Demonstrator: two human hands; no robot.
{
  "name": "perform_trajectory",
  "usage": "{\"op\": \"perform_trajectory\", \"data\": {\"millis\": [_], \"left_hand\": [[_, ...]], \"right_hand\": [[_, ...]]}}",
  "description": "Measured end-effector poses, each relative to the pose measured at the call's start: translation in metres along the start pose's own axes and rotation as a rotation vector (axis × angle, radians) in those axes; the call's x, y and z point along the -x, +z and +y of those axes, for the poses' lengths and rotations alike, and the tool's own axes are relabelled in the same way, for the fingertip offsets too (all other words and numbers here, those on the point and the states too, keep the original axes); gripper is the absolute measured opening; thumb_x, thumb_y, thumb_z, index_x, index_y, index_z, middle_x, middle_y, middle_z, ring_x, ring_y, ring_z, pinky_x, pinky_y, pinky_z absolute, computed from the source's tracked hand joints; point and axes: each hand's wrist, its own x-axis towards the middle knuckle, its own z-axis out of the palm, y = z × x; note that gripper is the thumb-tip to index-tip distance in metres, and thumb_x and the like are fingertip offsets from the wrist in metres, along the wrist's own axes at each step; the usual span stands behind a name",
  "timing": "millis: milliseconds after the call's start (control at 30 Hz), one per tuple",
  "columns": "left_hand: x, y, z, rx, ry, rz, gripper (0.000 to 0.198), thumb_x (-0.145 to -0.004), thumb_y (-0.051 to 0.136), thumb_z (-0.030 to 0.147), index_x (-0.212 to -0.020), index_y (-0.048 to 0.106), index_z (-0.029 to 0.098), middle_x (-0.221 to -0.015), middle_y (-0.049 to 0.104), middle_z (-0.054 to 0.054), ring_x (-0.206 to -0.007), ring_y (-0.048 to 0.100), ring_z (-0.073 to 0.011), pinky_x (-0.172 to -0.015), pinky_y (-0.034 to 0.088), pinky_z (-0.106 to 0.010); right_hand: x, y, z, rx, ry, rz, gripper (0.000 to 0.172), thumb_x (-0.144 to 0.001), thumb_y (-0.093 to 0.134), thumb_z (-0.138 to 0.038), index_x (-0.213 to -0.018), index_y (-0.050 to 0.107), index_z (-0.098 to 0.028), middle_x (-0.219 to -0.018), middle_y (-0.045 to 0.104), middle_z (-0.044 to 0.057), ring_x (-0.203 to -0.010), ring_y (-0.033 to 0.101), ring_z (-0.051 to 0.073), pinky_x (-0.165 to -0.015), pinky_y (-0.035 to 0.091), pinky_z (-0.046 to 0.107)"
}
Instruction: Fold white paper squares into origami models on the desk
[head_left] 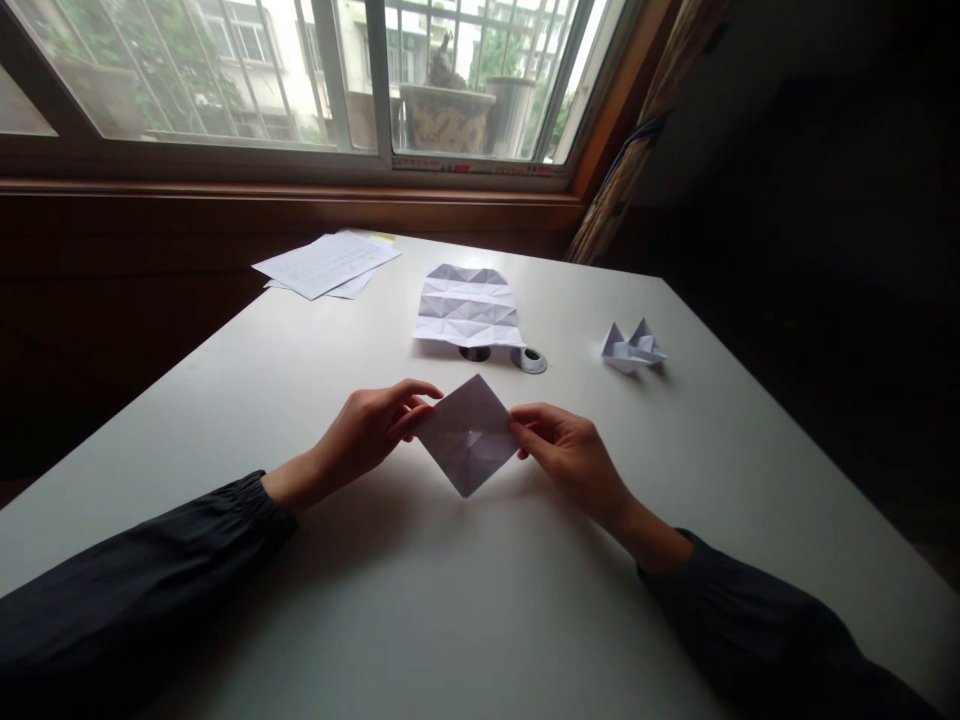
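Observation:
A small square of white folded paper [469, 435] is held like a diamond just above the white table [450, 600]. My left hand [371, 430] pinches its left corner with fingers closed on the edge. My right hand [566, 450] pinches the right corner in the same way. Creases cross the middle of the paper. Both arms wear dark sleeves.
A creased, unfolded sheet [466, 305] lies beyond the hands, with a small round ring-like object [531, 360] at its near edge. A folded paper figure [634, 347] stands at the right. Loose printed sheets [326, 265] lie at the back left, below the window.

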Motion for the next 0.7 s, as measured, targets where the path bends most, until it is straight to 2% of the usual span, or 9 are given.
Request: {"op": "perform_trajectory", "data": {"millis": [100, 200, 300, 500, 600, 700], "left_hand": [[0.000, -0.003, -0.009, -0.138, 0.087, -0.126, 0.031, -0.100, 0.059, 0.033, -0.129, 0.062, 0.023, -0.089, 0.076, -0.002, -0.072, 0.071, -0.0124, -0.071, 0.054, -0.022], [-0.001, -0.003, -0.014, -0.219, 0.161, -0.193, 0.025, -0.100, 0.057, 0.030, -0.123, 0.067, 0.024, -0.101, 0.076, -0.005, -0.085, 0.072, -0.0159, -0.076, 0.055, -0.025], [-0.002, -0.003, -0.015, -0.239, 0.195, -0.219, 0.021, -0.100, 0.056, 0.027, -0.114, 0.071, 0.024, -0.106, 0.075, -0.006, -0.094, 0.070, -0.0183, -0.083, 0.055, -0.029], [-0.003, -0.007, -0.008, -0.139, 0.279, -0.297, 0.023, -0.095, 0.059, 0.019, -0.113, 0.073, 0.024, -0.111, 0.075, -0.007, -0.102, 0.068, -0.0204, -0.091, 0.055, -0.034], [-0.004, -0.010, -0.004, -0.149, 0.301, -0.343, 0.021, -0.093, 0.062, 0.022, -0.110, 0.074, 0.024, -0.115, 0.074, -0.007, -0.104, 0.067, -0.0207, -0.093, 0.055, -0.035], [-0.003, -0.009, -0.002, -0.207, 0.291, -0.331, 0.015, -0.093, 0.065, 0.029, -0.104, 0.075, 0.025, -0.114, 0.074, -0.005, -0.105, 0.066, -0.0210, -0.093, 0.054, -0.036]], "right_hand": [[0.001, -0.001, 0.011, 0.248, -0.154, -0.004, 0.013, -0.090, 0.067, -0.021, -0.100, 0.075, -0.023, -0.095, 0.076, 0.005, -0.082, 0.072, 0.022, -0.074, 0.060, 0.037], [0.002, -0.004, 0.016, 0.433, -0.285, -0.028, 0.021, -0.088, 0.063, -0.010, -0.099, 0.074, -0.024, -0.100, 0.074, 0.005, -0.092, 0.070, 0.024, -0.082, 0.058, 0.040], [0.002, -0.006, 0.018, 0.477, -0.352, -0.049, 0.023, -0.089, 0.061, -0.007, -0.099, 0.073, -0.025, -0.100, 0.072, 0.005, -0.096, 0.067, 0.024, -0.086, 0.057, 0.039], [0.005, -0.008, 0.019, 0.508, -0.421, -0.064, 0.023, -0.090, 0.062, -0.008, -0.102, 0.074, -0.024, -0.099, 0.067, 0.006, -0.093, 0.064, 0.022, -0.081, 0.055, 0.036], [0.007, -0.008, 0.018, 0.570, -0.463, -0.110, 0.024, -0.090, 0.060, -0.007, -0.102, 0.073, -0.022, -0.100, 0.066, 0.008, -0.094, 0.062, 0.023, -0.083, 0.054, 0.039], [0.008, -0.005, 0.012, 0.651, -0.483, -0.148, 0.021, -0.091, 0.059, -0.010, -0.101, 0.073, -0.022, -0.097, 0.066, 0.008, -0.093, 0.060, 0.025, -0.084, 0.053, 0.042]]}}
